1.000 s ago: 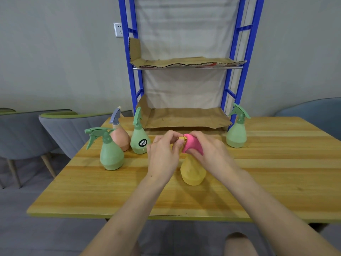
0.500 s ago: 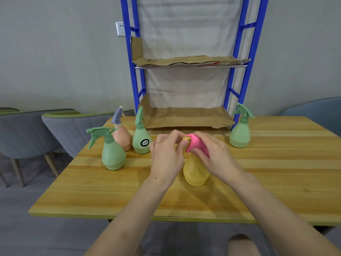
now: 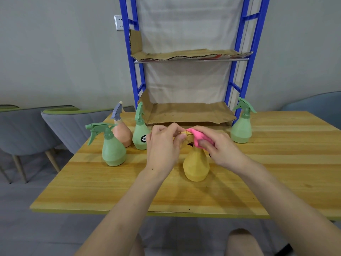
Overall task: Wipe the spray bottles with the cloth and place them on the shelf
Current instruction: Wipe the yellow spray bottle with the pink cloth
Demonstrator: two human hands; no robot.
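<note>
**Wiping the top of the yellow bottle**

On my screen I look down at a wooden table (image 3: 129, 191). A yellow spray bottle (image 3: 196, 167) stands upright on it, near the middle and close to me. Both hands are at its top.

The left hand (image 3: 164, 145) has its fingers curled and pinches the front of the yellow spray head. The right hand (image 3: 219, 150) holds a pink cloth (image 3: 197, 137). Its fingers are bent round the cloth and press it on the back of the spray head. The cloth touches the bottle top, and the two hands almost meet there. I cannot see the trigger, because the hands hide it.

Four more bottles stand on the table. At the left are three close together: a green bottle (image 3: 113, 150) in front, a peach bottle (image 3: 122, 134) with a blue-grey head just behind it, and a green bottle with a black label (image 3: 140, 133) beside the peach one. A fourth green bottle (image 3: 241, 128) stands alone on the right, next to the blue shelf (image 3: 132, 71).

The shelf stands at the far side of the table. Brown cardboard (image 3: 188, 113) lies on its low level and on the level above. Grey chairs (image 3: 73, 122) are at the left.
</note>
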